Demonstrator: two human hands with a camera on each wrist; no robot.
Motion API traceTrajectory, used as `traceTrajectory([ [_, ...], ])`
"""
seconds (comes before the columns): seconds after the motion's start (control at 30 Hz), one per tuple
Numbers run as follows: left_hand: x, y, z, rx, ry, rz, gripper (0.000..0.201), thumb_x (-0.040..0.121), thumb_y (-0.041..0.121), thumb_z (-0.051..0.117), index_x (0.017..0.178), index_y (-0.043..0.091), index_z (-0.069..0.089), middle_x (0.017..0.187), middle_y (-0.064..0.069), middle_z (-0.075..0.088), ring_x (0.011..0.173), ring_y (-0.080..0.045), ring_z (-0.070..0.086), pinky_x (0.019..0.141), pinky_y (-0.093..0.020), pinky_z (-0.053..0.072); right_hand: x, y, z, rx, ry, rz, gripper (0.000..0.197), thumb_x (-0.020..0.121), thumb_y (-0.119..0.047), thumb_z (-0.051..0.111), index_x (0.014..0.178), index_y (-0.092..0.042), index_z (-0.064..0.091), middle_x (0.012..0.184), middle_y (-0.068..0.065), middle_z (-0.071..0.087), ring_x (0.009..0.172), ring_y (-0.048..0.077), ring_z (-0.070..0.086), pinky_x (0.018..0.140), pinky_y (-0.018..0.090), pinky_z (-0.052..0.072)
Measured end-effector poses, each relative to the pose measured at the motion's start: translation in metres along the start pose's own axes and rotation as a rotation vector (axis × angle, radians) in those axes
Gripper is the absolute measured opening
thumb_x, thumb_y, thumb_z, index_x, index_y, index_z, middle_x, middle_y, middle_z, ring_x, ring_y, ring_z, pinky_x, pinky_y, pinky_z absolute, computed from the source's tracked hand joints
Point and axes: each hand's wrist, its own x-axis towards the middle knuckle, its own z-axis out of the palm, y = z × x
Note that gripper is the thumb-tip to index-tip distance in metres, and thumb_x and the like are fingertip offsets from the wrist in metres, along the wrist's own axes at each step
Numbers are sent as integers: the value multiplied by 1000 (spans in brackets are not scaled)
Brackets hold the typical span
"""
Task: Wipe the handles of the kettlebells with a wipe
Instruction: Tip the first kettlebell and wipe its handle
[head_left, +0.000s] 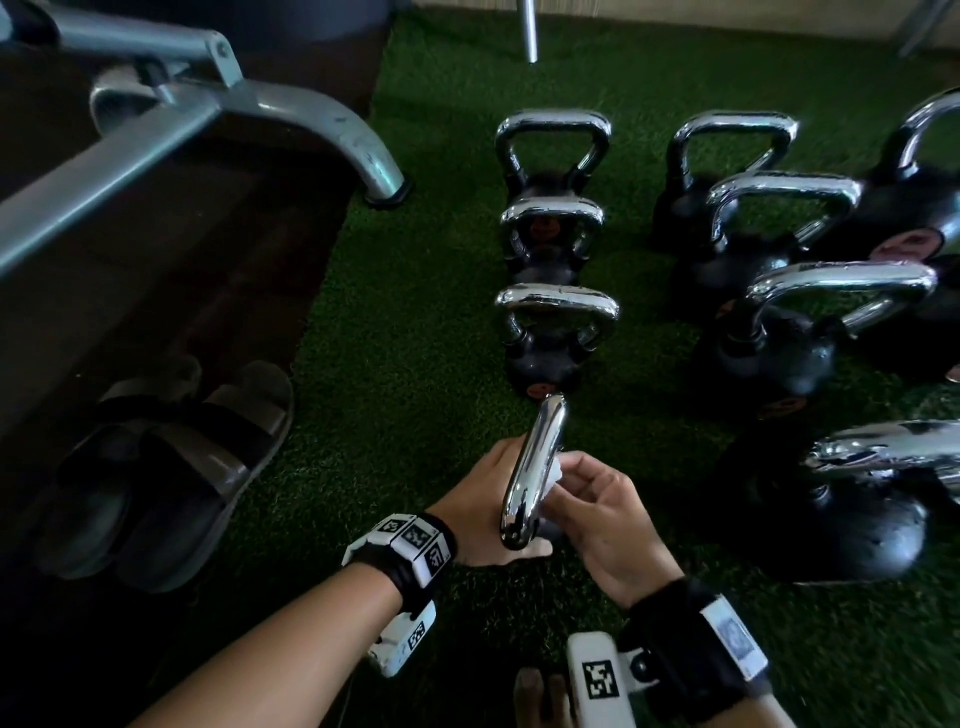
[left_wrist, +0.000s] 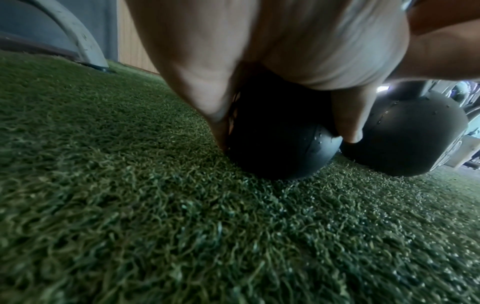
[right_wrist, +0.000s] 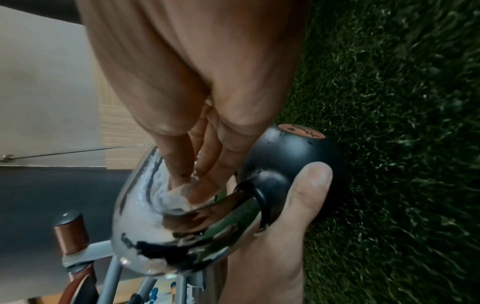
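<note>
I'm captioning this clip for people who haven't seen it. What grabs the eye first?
The chrome handle at bottom centre, its kettlebell gripped by the left hand while the right hand presses a white wipe against it. Beyond, more kettlebells stand in rows on green turf.

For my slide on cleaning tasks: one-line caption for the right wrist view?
Right hand presses a white wipe inside the chrome handle of a black kettlebell steadied by the left hand.
</note>
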Motion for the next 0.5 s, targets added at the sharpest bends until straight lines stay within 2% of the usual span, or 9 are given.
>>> traceTrajectory([
  [0.1, 0, -2, 1, 58, -8, 52, 95, 73, 30, 90, 146, 38, 29, 127, 31, 20, 141, -23, 30, 121, -43, 33, -1, 0, 2, -85, 4, -61, 17, 80, 10, 73, 89, 0, 63, 85, 18, 75, 71, 23, 74, 63, 31, 62],
  [0.17, 0, -2, 3, 30, 16, 51, 97, 71, 29, 90, 145, 43, 28, 127, 37, 18, 141, -23, 30, 121, -42, 32, 0, 1, 3, -158, 59, -145, 22, 79, 20, 70, 85, 1, 61, 83, 14, 76, 73, 20, 75, 65, 28, 62],
  [0.23, 1, -1, 2, -55, 82, 48, 96, 66, 24, 92, 135, 50, 32, 132, 43, 20, 137, -24, 39, 115, -48, 40, 6, 0, 5, -206, 153, -252, 23, 81, 25, 66, 86, 3, 60, 84, 12, 77, 77, 19, 75, 68, 26, 62],
  [0.3, 0, 1, 1, -112, 127, 43, 112, 63, 17, 93, 136, 65, 23, 139, 48, 20, 138, -24, 43, 114, -48, 42, 12, -3, 6, -256, 242, -342, 22, 82, 25, 66, 86, 3, 62, 88, 10, 78, 82, 17, 76, 72, 24, 61],
  [0.37, 0, 1, 0, -121, 135, 31, 126, 62, 14, 94, 139, 72, 13, 143, 49, 21, 142, -21, 40, 118, -44, 38, 16, -5, 6, -327, 284, -378, 25, 81, 24, 68, 84, -1, 64, 89, 7, 79, 84, 16, 76, 75, 23, 60],
  [0.5, -1, 1, 3, -131, 127, -46, 128, 62, 14, 95, 131, 79, 8, 138, 45, 26, 135, -18, 45, 114, -45, 42, 15, -7, 7, -569, 381, -422, 27, 76, 17, 77, 80, -9, 68, 85, 4, 78, 80, 18, 76, 73, 27, 62],
])
